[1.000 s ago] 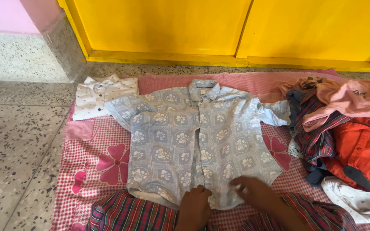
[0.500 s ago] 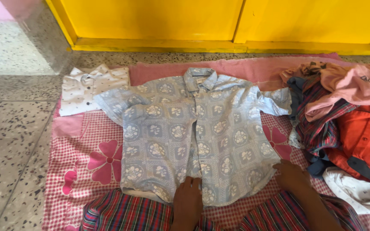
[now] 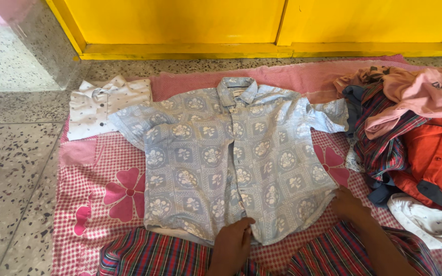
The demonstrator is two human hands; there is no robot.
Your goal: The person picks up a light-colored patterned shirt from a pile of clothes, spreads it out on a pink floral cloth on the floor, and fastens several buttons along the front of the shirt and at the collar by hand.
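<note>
A light blue short-sleeved shirt (image 3: 231,158) with a white flower pattern lies spread flat, front up, on a pink checked cloth (image 3: 103,194). My left hand (image 3: 233,242) rests on the shirt's bottom hem near the button line, fingers curled on the fabric. My right hand (image 3: 348,204) presses on the shirt's lower right corner. Whether either hand pinches the cloth or only lies on it is not clear.
A folded white dotted shirt (image 3: 103,105) lies at the cloth's upper left. A heap of clothes (image 3: 415,138), pink, plaid, orange and white, sits at the right. Yellow doors (image 3: 262,23) run along the back. Speckled stone floor (image 3: 11,168) is at the left. My plaid-covered knees (image 3: 149,255) are below.
My right hand slid from the middle of the hem out to the shirt's lower right corner. My left hand stayed at the hem centre. The view tilted slightly down.
</note>
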